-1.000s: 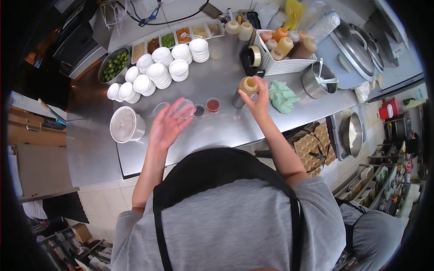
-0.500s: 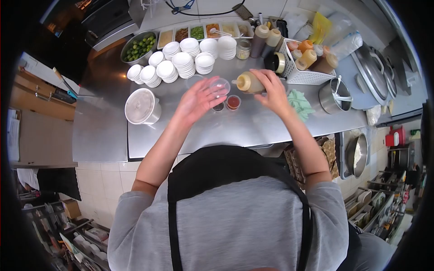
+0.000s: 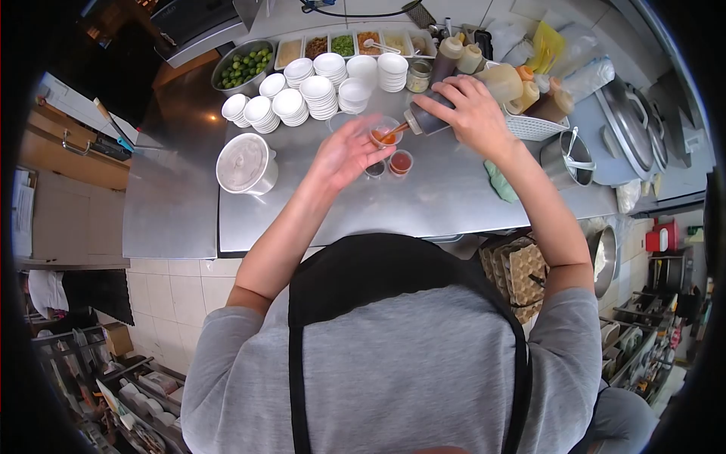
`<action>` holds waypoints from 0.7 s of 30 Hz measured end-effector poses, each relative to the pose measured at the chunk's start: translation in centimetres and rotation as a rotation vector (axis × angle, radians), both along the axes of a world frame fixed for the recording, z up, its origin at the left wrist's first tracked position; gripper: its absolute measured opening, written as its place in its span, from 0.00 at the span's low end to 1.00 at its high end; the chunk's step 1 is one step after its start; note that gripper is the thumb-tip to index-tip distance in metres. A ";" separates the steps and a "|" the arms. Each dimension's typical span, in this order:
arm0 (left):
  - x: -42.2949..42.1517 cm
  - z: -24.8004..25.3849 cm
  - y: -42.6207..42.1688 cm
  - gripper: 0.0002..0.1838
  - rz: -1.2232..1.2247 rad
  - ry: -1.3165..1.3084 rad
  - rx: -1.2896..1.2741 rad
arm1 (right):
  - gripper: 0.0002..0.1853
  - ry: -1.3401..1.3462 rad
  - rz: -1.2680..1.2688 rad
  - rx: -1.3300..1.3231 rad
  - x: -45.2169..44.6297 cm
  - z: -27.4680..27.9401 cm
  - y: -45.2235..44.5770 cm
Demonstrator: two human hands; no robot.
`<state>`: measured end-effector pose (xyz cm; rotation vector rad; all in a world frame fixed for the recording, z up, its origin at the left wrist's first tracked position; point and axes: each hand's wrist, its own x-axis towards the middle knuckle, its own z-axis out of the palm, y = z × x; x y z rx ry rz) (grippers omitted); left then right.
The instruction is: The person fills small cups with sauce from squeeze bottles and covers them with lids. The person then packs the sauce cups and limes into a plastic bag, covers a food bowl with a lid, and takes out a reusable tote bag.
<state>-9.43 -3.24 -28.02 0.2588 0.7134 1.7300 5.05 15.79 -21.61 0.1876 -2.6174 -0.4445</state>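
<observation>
My left hand (image 3: 349,151) holds a small clear plastic cup (image 3: 398,141) with orange-red sauce at its bottom. Tipped sideways in my right hand (image 3: 475,113) is a dark squeeze bottle (image 3: 429,117), its nozzle pointing at the cup. A thin brown stream runs from the nozzle into the cup. Just below, on the steel counter, stand a cup of red sauce (image 3: 401,162) and a cup with dark contents (image 3: 375,169). Another clear cup (image 3: 340,121) sits behind my left fingers, partly hidden.
Stacks of white bowls (image 3: 290,106) stand at the back, before a row of topping containers (image 3: 342,45) and a bowl of green limes (image 3: 243,69). A white lidded tub (image 3: 246,164) is at left. To the right are a bottle basket (image 3: 533,127), green cloth (image 3: 499,181) and steel pot (image 3: 556,159).
My right hand has let go of the pale yellowish bottle, now by the basket, and grips a dark one instead. Sauce now flows into the cup in my left hand.
</observation>
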 end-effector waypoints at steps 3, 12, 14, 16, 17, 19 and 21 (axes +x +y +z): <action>0.2 0.3 0.0 0.24 0.010 -0.014 0.010 | 0.32 0.003 0.008 0.027 -0.2 0.3 0.3; 0.5 0.5 0.3 0.23 -0.007 -0.047 0.026 | 0.30 0.045 0.012 0.051 0.3 1.4 0.2; 0.7 0.8 0.3 0.23 -0.016 -0.048 0.025 | 0.29 0.046 0.008 0.054 0.4 1.5 0.2; 0.9 1.1 0.4 0.23 -0.004 -0.031 0.023 | 0.30 0.035 0.011 0.046 0.6 1.6 0.3; 1.0 1.1 0.5 0.23 -0.007 -0.031 0.022 | 0.30 0.035 0.008 0.045 0.7 1.6 0.3; 1.0 1.0 0.6 0.23 -0.014 -0.046 0.034 | 0.30 0.043 0.009 0.033 0.8 1.6 0.4; 1.1 1.0 0.7 0.23 -0.020 -0.053 0.039 | 0.30 0.043 0.005 0.029 1.0 1.7 0.4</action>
